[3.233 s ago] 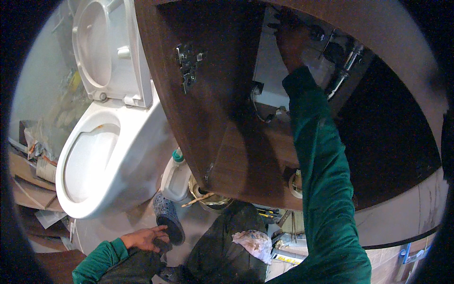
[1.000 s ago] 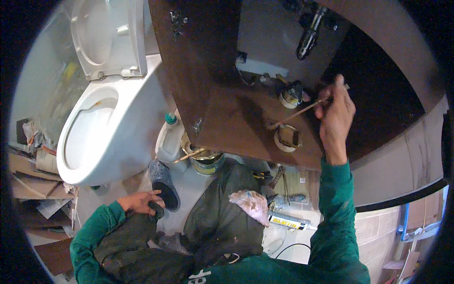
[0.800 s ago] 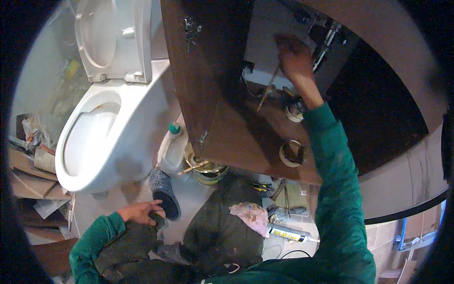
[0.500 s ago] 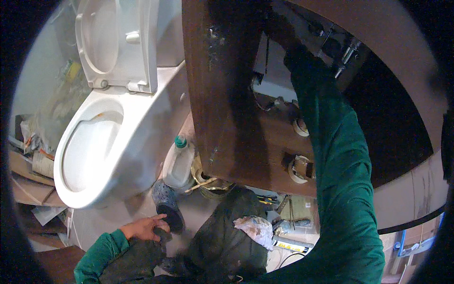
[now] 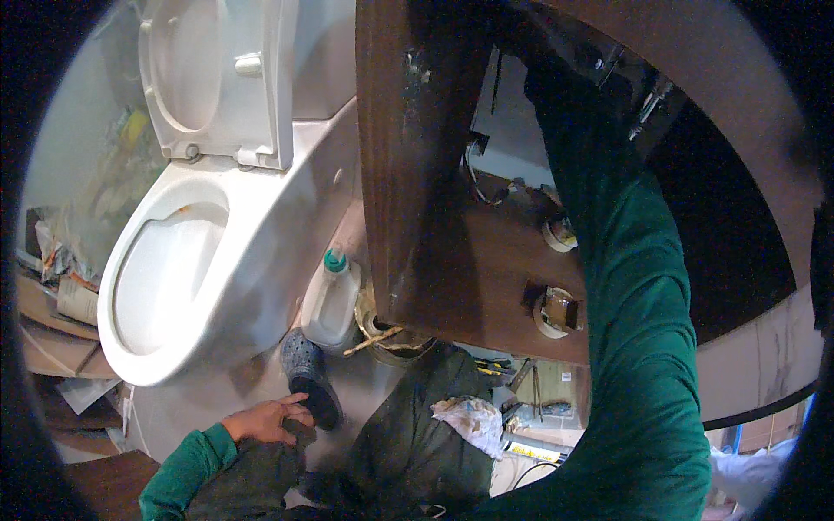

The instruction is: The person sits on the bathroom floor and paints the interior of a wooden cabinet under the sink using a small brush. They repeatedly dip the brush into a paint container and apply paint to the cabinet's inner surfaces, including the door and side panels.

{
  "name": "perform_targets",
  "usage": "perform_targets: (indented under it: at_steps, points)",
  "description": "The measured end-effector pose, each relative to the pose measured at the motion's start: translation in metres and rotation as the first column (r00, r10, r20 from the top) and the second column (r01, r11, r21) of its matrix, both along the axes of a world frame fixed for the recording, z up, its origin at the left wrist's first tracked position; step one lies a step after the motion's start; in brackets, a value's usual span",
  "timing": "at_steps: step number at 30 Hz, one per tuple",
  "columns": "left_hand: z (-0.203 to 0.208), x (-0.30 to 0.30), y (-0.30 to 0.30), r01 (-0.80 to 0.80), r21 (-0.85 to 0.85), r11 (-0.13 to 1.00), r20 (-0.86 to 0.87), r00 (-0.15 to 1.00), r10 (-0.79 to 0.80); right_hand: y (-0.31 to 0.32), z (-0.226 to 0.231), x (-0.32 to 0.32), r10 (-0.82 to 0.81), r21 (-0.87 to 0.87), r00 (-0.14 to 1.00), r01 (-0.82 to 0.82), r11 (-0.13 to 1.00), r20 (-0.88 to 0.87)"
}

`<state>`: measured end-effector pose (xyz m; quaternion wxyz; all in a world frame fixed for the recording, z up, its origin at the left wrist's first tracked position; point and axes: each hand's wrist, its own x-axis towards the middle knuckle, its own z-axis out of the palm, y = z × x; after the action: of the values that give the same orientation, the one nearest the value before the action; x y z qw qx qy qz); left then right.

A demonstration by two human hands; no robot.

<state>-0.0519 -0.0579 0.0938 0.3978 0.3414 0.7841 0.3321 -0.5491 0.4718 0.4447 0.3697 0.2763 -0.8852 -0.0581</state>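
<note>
My left hand (image 5: 268, 421) rests on my knee in dark trousers, its fingers loosely apart and holding nothing. My right arm, in a green sleeve (image 5: 630, 278), stretches up into the dark brown cabinet (image 5: 486, 269). At its far end my right hand (image 5: 514, 39) is lost in deep shadow, so its fingers and anything it touches are hidden. Near that forearm, inside the cabinet, shows a shiny metal pipe fitting (image 5: 650, 108). Two round pale rings, one being the nearer ring (image 5: 556, 313), lie on the brown panel beside the sleeve.
A white toilet (image 5: 252, 252) with its lid raised stands at left. Between it and the cabinet are a plastic jug (image 5: 331, 304) with a green cap and a bucket (image 5: 404, 347) with a stick across it. A stained rag (image 5: 469, 423) lies over my other leg, near several tools.
The cabinet has shifted slightly right in view. My right hand and wrist have sunk further into shadow. A whitish shape has appeared at the lower right. My left hand stays on the knee.
</note>
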Motion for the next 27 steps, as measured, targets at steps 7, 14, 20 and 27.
perform_targets:
  at_steps: [7, 14, 20, 27]
  points:
    - [0.005, -0.002, 0.002, -0.004, -0.064, 0.998, -0.030, 1.000, 0.002, 0.005, -0.016, 0.142, 0.156, -0.124, 0.988, -0.156, 0.980, -0.004]
    - [0.007, 0.001, 0.002, -0.135, -0.095, 0.986, 0.043, 0.989, 0.140, 0.009, -0.099, 0.418, 0.189, -0.106, 0.406, -0.219, 0.970, 0.894]
    - [0.007, -0.014, 0.010, 0.103, -0.127, 0.987, -0.019, 0.994, -0.106, 0.002, -0.240, 0.497, 0.002, 0.086, 0.214, -0.396, 0.914, 0.977]
    - [0.006, -0.023, 0.015, 0.104, -0.251, 0.963, -0.006, 0.994, -0.108, 0.025, -0.308, 0.498, 0.058, 0.056, 0.311, -0.346, 0.936, 0.948]
